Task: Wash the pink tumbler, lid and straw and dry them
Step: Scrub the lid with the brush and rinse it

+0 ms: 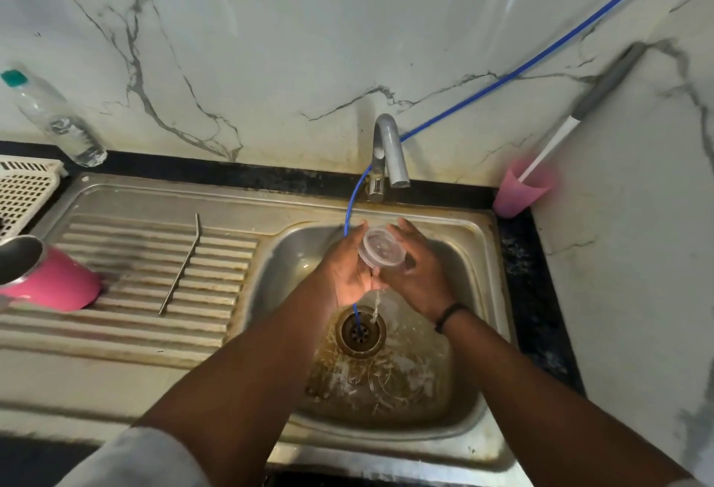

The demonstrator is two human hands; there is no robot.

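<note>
Hands met over the sink basin (pixel 456 390), both on one clear plastic lid (pixel 380 247). The lid was round, see-through and wet, tilted with its face toward the camera. The left hand (pixel 347 266) cupped it from the left with curled fingers, palm up; the right hand (pixel 415 270) gripped it from the right, fingers wrapped around its rim. A thin stream of water (pixel 375 303) ran down just below the hands toward the drain (pixel 360 332).

One pink tumbler (pixel 46 278) lay on its side well to the left of the left hand, on the ribbed drainboard (pixel 135 316), its steel mouth facing left. One bent metal straw (pixel 181 266) lay on the same ribs, between the tumbler and the left hand, apart from both.

Beyond the hands stood one faucet (pixel 390 150). One blue tube (pixel 541 57) ran past it into the drain. One small pink cup (pixel 517 193) sat on the counter (pixel 529 293), far right of the right hand.
</note>
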